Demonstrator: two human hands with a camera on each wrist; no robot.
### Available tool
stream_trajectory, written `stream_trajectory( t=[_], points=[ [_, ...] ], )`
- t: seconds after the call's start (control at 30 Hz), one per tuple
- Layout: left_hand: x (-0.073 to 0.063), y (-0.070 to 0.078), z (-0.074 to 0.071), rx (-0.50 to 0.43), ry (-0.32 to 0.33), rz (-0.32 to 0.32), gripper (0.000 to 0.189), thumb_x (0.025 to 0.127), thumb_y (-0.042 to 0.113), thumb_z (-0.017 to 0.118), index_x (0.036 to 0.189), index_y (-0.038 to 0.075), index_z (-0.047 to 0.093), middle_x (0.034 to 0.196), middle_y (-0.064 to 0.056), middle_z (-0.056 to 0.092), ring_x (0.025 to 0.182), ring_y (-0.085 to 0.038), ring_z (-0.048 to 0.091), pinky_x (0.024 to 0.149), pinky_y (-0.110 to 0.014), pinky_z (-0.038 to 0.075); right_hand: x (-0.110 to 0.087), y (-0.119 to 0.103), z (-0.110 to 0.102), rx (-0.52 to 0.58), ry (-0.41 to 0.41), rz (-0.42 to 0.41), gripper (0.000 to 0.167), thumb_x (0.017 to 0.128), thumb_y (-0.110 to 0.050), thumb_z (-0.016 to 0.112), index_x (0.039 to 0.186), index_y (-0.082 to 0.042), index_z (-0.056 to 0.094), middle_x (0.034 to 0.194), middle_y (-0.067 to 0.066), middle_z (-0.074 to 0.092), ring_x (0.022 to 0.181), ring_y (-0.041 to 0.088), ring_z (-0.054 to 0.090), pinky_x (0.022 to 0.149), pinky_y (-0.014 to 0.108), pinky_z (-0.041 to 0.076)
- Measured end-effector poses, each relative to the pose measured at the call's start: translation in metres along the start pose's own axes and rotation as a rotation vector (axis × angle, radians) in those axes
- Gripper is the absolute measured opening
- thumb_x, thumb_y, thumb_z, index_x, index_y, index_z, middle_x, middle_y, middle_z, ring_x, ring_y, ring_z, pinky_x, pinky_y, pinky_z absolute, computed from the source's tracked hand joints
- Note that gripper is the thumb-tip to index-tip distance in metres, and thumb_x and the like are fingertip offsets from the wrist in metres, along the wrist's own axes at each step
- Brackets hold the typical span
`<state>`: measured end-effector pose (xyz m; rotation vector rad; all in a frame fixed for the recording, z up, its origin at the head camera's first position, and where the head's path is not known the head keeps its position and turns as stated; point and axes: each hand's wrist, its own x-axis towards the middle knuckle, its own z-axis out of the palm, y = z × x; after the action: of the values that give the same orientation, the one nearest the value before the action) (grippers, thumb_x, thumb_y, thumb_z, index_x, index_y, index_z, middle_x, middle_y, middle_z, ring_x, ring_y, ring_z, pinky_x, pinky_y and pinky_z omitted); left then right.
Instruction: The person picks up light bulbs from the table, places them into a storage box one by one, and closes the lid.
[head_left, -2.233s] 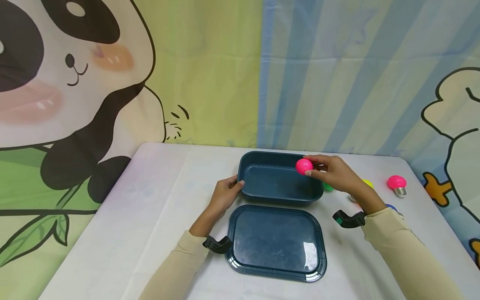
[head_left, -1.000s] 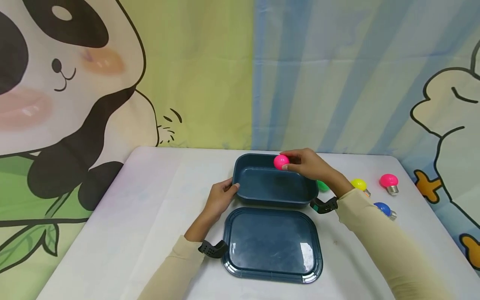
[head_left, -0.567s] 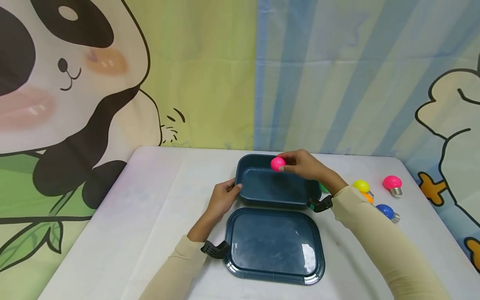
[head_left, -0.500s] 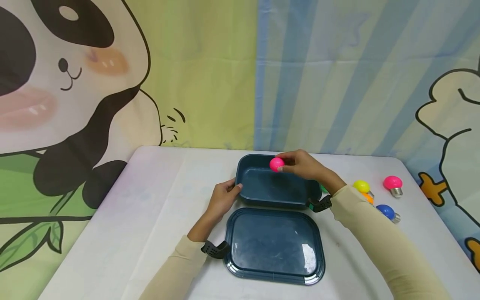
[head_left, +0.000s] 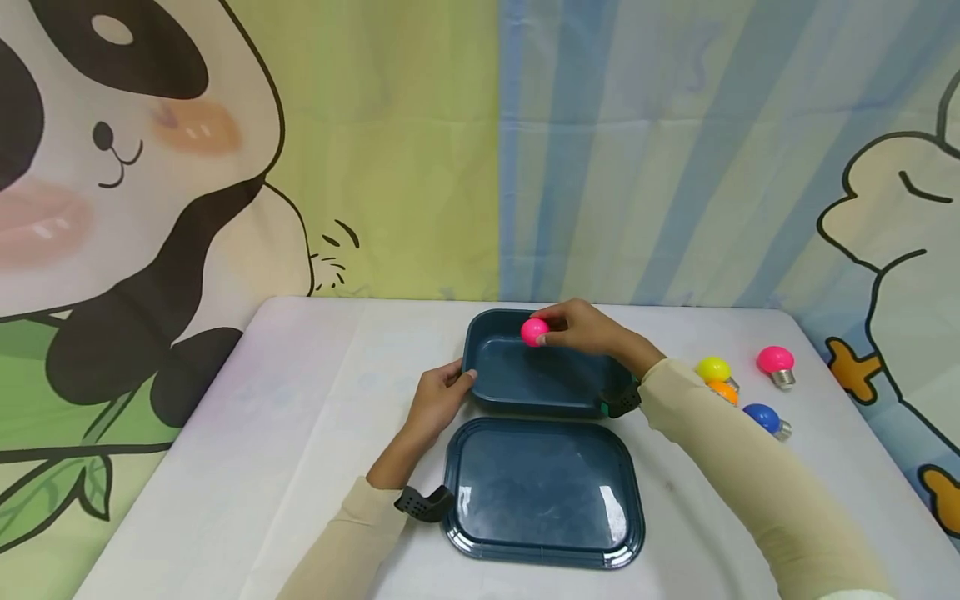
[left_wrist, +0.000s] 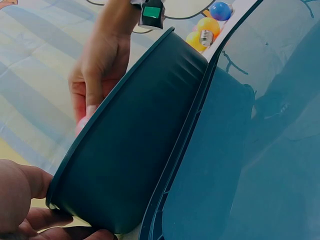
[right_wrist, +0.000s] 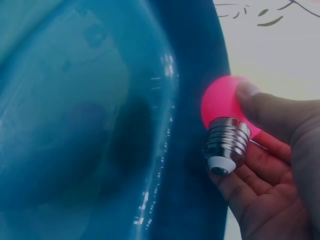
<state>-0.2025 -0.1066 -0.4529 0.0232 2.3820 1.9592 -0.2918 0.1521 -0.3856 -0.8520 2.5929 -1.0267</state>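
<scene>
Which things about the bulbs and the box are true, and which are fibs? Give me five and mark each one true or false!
1. The right hand holds a pink bulb. True.
2. The lid is on top of the dark blue box. False: it lies on the table, nearer the person than the box.
3. The left hand grips the lid. False: it grips the box.
4. The held bulb has a metal screw base. True.
5. The blue bulb lies inside the box. False: it lies on the table, to the right of the box.
</scene>
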Motion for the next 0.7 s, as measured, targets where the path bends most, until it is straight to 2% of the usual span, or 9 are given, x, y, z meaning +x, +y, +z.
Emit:
stream_trajectory(
  t=[0.13,0.33,0.7],
  points=[
    [0.000,0.001,-0.001,0.002,0.003,0.007,0.044,0.096,0.019,0.060,0.133,-0.006,0.055,0.128,-0.016,0.060,0.120,-0.022,0.055,0.096,-0.036,0.047,0.005,-0.001,0.003,-0.010,-0.029,0.018,0.039,0.091,-0.014,0.070,0.126,0.002,0.063,0.115,0.011,0.067,0.096,0.024,0.059,0.086,0.039,0.051],
    [-0.001,0.002,-0.001,-0.006,0.006,-0.003,0.042,0.096,0.017,0.060,0.132,-0.006,0.056,0.127,-0.015,0.061,0.118,-0.021,0.057,0.094,-0.035,0.048,0.016,-0.001,0.009,-0.031,-0.065,-0.003,0.039,0.091,-0.014,0.070,0.125,0.002,0.063,0.112,0.011,0.068,0.094,0.022,0.060,0.087,0.038,0.051],
    [0.000,0.000,0.001,-0.012,-0.003,0.015,0.041,0.097,0.016,0.059,0.131,-0.006,0.057,0.127,-0.017,0.061,0.118,-0.023,0.057,0.094,-0.036,0.048,0.024,-0.010,0.013,-0.039,-0.093,-0.030,0.036,0.091,-0.013,0.069,0.123,0.003,0.064,0.108,0.010,0.069,0.090,0.020,0.060,0.085,0.037,0.051]
  ],
)
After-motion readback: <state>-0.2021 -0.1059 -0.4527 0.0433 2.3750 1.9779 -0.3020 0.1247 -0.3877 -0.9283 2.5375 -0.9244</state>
